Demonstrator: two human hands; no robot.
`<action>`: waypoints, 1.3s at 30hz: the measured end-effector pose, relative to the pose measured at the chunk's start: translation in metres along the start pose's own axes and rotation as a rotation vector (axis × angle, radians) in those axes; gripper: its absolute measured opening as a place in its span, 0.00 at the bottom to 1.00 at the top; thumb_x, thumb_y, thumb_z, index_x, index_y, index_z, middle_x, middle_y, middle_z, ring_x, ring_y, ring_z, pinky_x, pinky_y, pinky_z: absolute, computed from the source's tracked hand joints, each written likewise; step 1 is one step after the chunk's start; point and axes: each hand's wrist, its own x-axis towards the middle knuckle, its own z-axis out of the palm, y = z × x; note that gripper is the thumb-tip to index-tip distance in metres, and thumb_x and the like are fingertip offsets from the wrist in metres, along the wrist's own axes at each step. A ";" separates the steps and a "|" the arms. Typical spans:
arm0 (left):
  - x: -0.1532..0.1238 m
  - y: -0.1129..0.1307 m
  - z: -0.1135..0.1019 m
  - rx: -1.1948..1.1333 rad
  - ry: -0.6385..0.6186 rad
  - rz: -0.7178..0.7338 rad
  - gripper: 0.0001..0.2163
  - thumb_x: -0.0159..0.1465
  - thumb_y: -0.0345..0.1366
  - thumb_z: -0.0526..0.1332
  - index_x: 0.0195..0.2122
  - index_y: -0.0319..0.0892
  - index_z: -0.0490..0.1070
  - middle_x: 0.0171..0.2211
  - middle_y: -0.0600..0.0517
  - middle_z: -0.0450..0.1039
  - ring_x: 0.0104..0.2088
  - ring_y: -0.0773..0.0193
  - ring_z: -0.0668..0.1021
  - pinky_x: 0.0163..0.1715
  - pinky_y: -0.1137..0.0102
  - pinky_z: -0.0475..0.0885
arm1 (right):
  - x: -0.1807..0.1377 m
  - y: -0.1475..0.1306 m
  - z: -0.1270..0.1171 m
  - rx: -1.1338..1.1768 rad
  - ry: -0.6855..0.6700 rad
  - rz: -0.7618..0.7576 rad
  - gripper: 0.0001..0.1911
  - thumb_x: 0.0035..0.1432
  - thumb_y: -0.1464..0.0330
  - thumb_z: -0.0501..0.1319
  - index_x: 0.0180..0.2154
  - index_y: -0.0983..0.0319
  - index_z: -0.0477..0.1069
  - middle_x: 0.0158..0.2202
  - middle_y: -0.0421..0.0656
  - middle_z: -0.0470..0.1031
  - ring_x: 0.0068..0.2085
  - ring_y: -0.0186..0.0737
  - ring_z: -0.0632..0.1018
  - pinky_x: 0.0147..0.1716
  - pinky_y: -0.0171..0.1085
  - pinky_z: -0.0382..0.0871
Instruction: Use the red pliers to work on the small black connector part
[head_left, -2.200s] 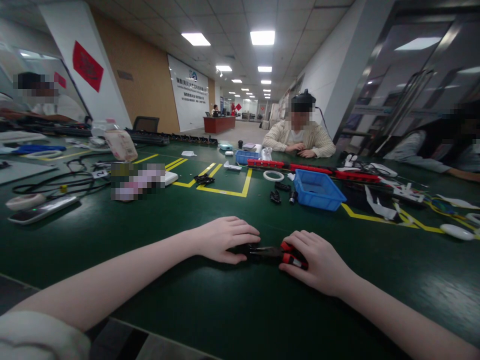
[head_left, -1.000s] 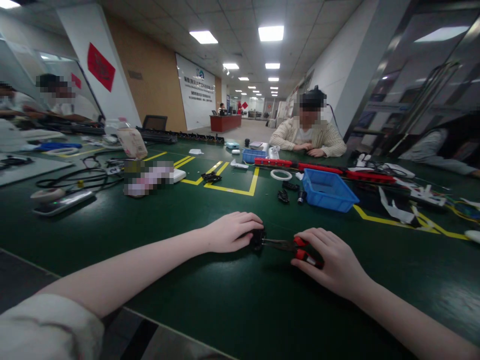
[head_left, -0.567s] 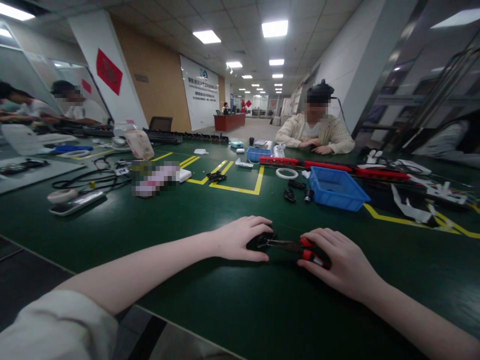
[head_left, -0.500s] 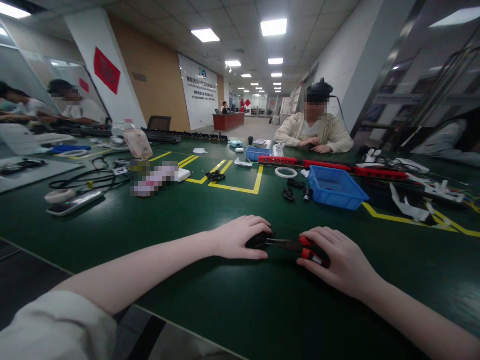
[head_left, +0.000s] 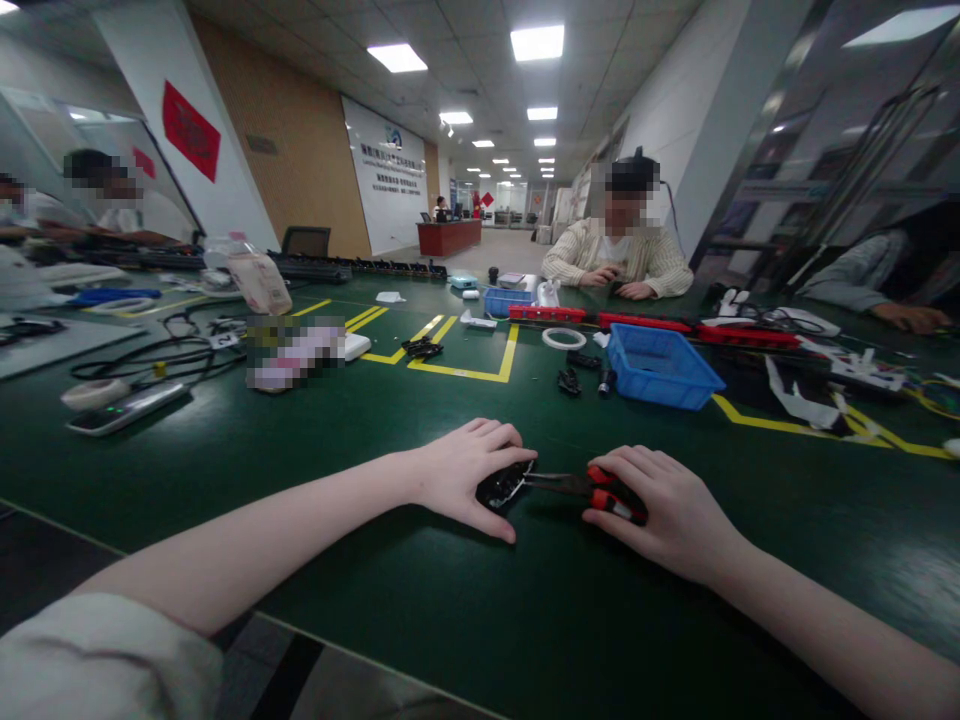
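"2" on white tag; blurred lettering on wall sign

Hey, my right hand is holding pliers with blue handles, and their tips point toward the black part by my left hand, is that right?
Not quite: the head view shows that the handles are red and black, not blue. Your right hand does hold the pliers, tips toward the black part by your left hand.

The pliers have red-and-black handles; the small part is mostly black, desk green, tape yellow, right bin blue.
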 end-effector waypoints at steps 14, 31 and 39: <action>0.002 0.014 0.005 0.033 0.062 -0.157 0.35 0.52 0.62 0.61 0.51 0.38 0.66 0.43 0.47 0.66 0.41 0.57 0.70 0.41 0.64 0.66 | 0.000 -0.002 -0.001 0.011 -0.020 -0.061 0.20 0.56 0.55 0.59 0.45 0.61 0.68 0.40 0.46 0.75 0.38 0.42 0.74 0.35 0.42 0.68; 0.005 0.029 0.007 0.112 0.117 -0.199 0.38 0.54 0.61 0.59 0.57 0.36 0.63 0.46 0.44 0.66 0.43 0.54 0.70 0.43 0.62 0.66 | 0.002 -0.004 0.001 -0.013 -0.035 -0.103 0.20 0.56 0.55 0.59 0.45 0.62 0.68 0.40 0.47 0.74 0.38 0.42 0.74 0.35 0.42 0.69; 0.005 0.029 0.006 0.151 0.104 -0.182 0.36 0.55 0.61 0.58 0.54 0.36 0.65 0.46 0.44 0.67 0.43 0.55 0.70 0.43 0.63 0.65 | 0.002 -0.007 0.001 -0.047 -0.017 -0.138 0.19 0.55 0.56 0.60 0.43 0.63 0.68 0.37 0.47 0.75 0.35 0.41 0.74 0.32 0.40 0.70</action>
